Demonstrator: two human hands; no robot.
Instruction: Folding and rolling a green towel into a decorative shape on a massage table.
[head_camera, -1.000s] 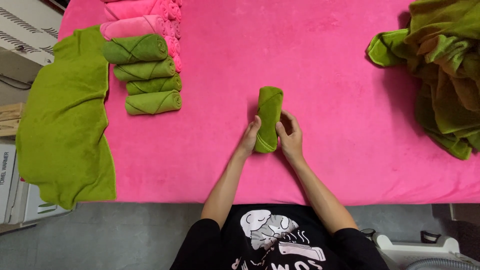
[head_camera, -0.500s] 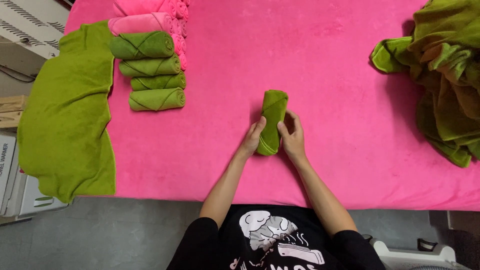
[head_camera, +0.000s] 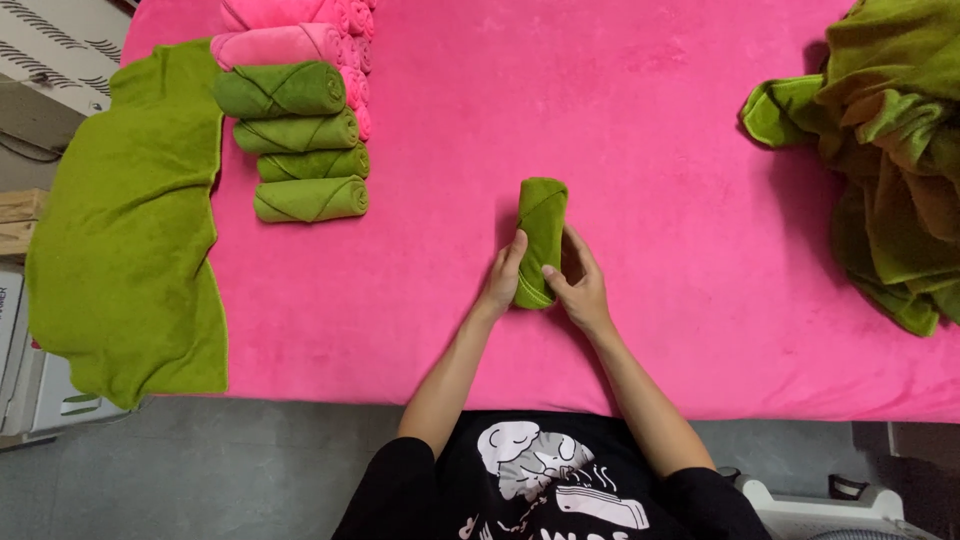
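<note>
The left hand (head_camera: 503, 278) cups the near left flank of the rolled green towel (head_camera: 540, 243), fingers curved against the cloth. The right hand (head_camera: 578, 283) presses the near right flank, thumb laid across the lower end; both hands are closed on the roll, neither is flat or free. The roll lies at the centre of the frame, long axis pointing away from the person, resting on the pink table cover (head_camera: 640, 130).

For a firm result, in my judgement: keep even pressure from both sides so the roll stays cylindrical, and hold the diagonal outer flap taut, since slack there would let the end loosen. The lower end appears to be where the hands work; whether the flap is fully tucked cannot be told.

At upper left, four finished green rolls (head_camera: 300, 145) lie side by side in a column, touching, with pink rolls (head_camera: 290, 30) above them. A flat green towel (head_camera: 125, 220) drapes the left table edge. A heap of loose green towels (head_camera: 890, 150) lies at upper right, well apart.
</note>
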